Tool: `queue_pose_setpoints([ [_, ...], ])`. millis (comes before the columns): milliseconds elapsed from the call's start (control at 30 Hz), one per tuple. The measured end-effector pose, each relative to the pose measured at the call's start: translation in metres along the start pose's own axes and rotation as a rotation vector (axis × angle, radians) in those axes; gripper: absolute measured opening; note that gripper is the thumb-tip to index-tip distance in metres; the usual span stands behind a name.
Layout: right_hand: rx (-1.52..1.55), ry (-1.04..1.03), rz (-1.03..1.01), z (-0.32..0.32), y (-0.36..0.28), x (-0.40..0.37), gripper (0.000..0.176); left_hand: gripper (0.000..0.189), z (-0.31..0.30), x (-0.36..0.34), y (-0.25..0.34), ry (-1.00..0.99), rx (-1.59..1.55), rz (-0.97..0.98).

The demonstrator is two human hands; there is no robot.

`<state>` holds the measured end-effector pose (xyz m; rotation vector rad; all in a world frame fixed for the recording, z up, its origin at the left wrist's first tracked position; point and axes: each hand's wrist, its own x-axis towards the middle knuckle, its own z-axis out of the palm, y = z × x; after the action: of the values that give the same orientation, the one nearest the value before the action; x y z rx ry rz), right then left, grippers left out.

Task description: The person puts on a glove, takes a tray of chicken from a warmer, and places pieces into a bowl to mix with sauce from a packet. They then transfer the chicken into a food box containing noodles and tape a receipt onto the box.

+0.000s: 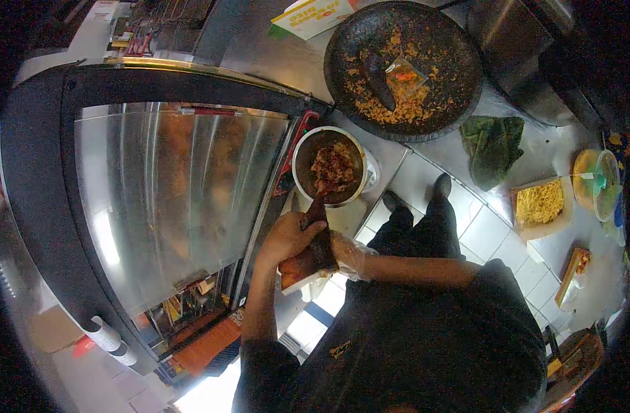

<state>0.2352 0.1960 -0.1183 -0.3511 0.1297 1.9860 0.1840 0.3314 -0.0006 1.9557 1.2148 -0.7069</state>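
Two hands, close together, right of a black-framed glass cabinet (184,227). Left hand (287,237): closed on a dark brown, flat-looking tool (320,237), tip at the near edge of a round silver-rimmed bowl (305,155) holding reddish-brown mash (333,168). Right hand (349,253): clear plastic glove, beside the tool's broad end; finger closure cannot be told. Farther right: wide black stone mortar (339,45), dark green cloth (492,148). Judged step: tool work at the bowl. Next move would call for a steady tip and firm left grip.
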Motion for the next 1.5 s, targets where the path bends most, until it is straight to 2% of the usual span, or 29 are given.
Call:
queue_pose_setpoints([
  [33, -0.001, 0.0, 0.001, -0.004, 0.006, 0.002, 0.031, 0.039, 0.002, 0.0, -0.004, 0.022, 0.035, 0.035],
  [100, -0.295, 0.019, -0.239, -0.009, 0.014, 0.004, 0.029, 0.038, 0.003, -0.001, -0.006, 0.045, 0.052, 0.024],
  [133, -0.296, 0.02, -0.24, -0.011, 0.017, 0.008, 0.029, 0.037, 0.003, -0.001, -0.006, 0.066, 0.071, 0.012],
  [200, -0.059, 0.133, -0.064, 0.005, 0.003, 0.011, 0.029, 0.04, -0.006, -0.008, 0.007, 0.1, 0.024, 0.001],
  [233, -0.059, 0.135, -0.066, -0.012, 0.009, 0.025, 0.029, 0.043, -0.011, -0.01, 0.011, 0.134, -0.024, -0.014],
  [300, -0.798, -0.035, -0.493, -0.059, 0.028, 0.067, 0.036, 0.041, -0.012, 0.001, -0.005, 0.19, -0.064, 0.07],
  [333, -0.8, -0.036, -0.493, -0.058, 0.018, 0.073, 0.036, 0.041, -0.013, 0.007, -0.011, 0.248, -0.104, 0.152],
  [367, -1.107, -0.065, -0.508, -0.052, 0.004, 0.08, 0.044, 0.041, -0.013, 0.01, -0.013, 0.249, -0.106, 0.151],
  [400, -1.415, -0.093, -0.518, -0.044, -0.007, 0.079, 0.052, 0.04, -0.015, 0.013, -0.014, 0.332, -0.089, 0.258],
  [433, -1.222, -0.17, -0.729, -0.038, -0.012, 0.063, 0.062, 0.041, -0.016, 0.016, -0.013, 0.414, -0.072, 0.367],
  [467, -1.225, -0.168, -0.73, -0.046, -0.001, 0.07, 0.062, 0.041, -0.018, 0.013, -0.007, 0.414, -0.073, 0.371],
  [533, -0.596, -0.231, -0.358, -0.072, 0.026, 0.098, 0.073, 0.041, -0.023, 0.001, 0.01, 0.289, -0.04, 0.257],
  [567, -0.596, -0.229, -0.36, -0.066, 0.023, 0.091, 0.073, 0.041, -0.02, 0.001, 0.006, 0.288, -0.039, 0.259],
  [633, -0.756, -0.058, -0.21, -0.048, 0.009, 0.069, 0.062, 0.04, -0.012, 0.001, -0.002, 0.252, -0.162, 0.257],
  [667, -0.759, -0.056, -0.213, -0.054, 0.011, 0.067, 0.062, 0.04, -0.012, -0.006, 0.002, 0.253, -0.162, 0.261],
  [733, -1.422, 0.123, -0.652, -0.07, 0.019, 0.066, 0.042, 0.042, -0.015, -0.024, 0.018, 0.323, -0.062, 0.017],
  [767, -1.427, 0.127, -0.656, -0.059, 0.011, 0.062, 0.042, 0.042, -0.014, -0.03, 0.021, 0.324, -0.062, 0.025],
  [833, -1.344, 0.27, -0.654, -0.022, -0.011, 0.048, 0.039, 0.042, -0.009, -0.043, 0.023, 0.497, -0.234, 0.023],
  [867, -1.352, 0.275, -0.656, -0.021, -0.015, 0.048, 0.039, 0.042, -0.004, -0.045, 0.017, 0.498, -0.239, 0.031],
  [933, -1.875, 0.268, -0.329, -0.018, -0.023, 0.049, 0.036, 0.038, 0.007, -0.043, -0.005, 0.707, -0.457, 0.079],
  [967, -1.881, 0.277, -0.331, -0.023, -0.02, 0.053, 0.036, 0.032, 0.014, -0.042, -0.014, 0.814, -0.488, 0.151],
  [1033, -1.585, 0.356, -0.492, -0.054, -0.003, 0.076, 0.037, 0.031, 0.014, -0.048, -0.025, 0.814, -0.602, 0.207],
  [1067, -1.592, 0.368, -0.497, -0.073, 0.011, 0.095, 0.037, 0.03, 0.015, -0.051, -0.028, 0.81, -0.71, 0.25],
  [1133, -1.109, 0.167, -0.497, -0.104, 0.028, 0.126, 0.035, 0.03, 0.015, -0.064, -0.016, 0.796, -0.814, 0.308],
  [1167, -1.115, 0.179, -0.505, -0.084, 0.007, 0.108, 0.035, 0.029, 0.012, -0.074, -0.01, 0.789, -0.76, 0.275],
  [1233, -1.264, 0.278, -0.342, -0.009, -0.055, 0.045, 0.039, 0.028, 0.015, -0.082, -0.012, 0.819, -0.693, 0.265],
  [1267, -1.268, 0.294, -0.351, -0.011, -0.061, 0.041, 0.039, 0.028, 0.014, -0.085, -0.005, 0.81, -0.696, 0.281],
  [1433, -0.288, -0.048, -0.192, -0.024, -0.093, 0.009, 0.059, 0.024, 0.004, -0.104, 0.03, 0.861, -0.564, 0.444],
  [1500, -0.185, -0.007, -0.234, -0.025, -0.103, -0.011, 0.06, 0.018, -0.005, -0.104, 0.054, 0.861, -0.469, 0.576],
])
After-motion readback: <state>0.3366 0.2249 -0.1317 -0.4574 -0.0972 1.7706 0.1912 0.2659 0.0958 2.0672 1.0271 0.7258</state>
